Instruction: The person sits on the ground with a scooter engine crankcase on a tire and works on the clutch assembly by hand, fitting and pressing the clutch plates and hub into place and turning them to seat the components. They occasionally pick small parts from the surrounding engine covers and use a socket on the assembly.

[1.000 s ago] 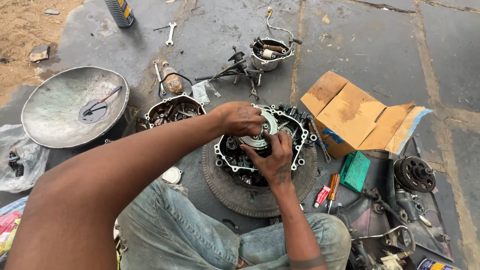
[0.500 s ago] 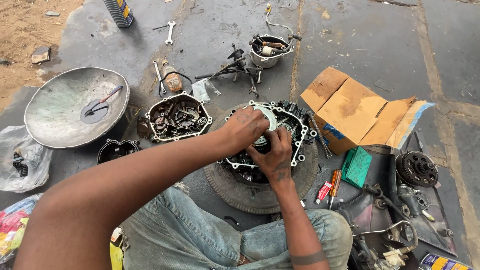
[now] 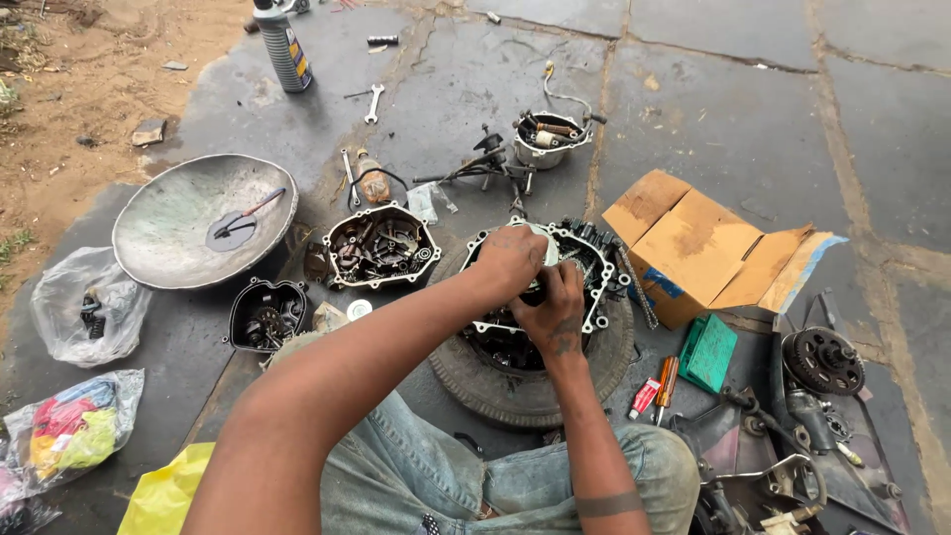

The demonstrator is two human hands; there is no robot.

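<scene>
An open engine case [image 3: 594,260] full of gears lies on a small tyre [image 3: 515,391] in front of my knees. My left hand [image 3: 510,260] reaches over the case and grips a round metal part at its top middle. My right hand [image 3: 553,312] presses on the same part from the near side, fingers curled on it. The part itself is mostly hidden under both hands.
A second engine cover [image 3: 381,246] with parts and a small black cover [image 3: 265,315] lie left of the tyre. Further left sits a wide metal bowl [image 3: 188,220]. A cardboard box [image 3: 698,248], green packet [image 3: 709,352], screwdriver [image 3: 666,381] and clutch assembly [image 3: 822,360] lie right.
Both hands stayed on the part in the engine case; my left hand shifted slightly over it. The view has drifted a little, otherwise nothing moved.
</scene>
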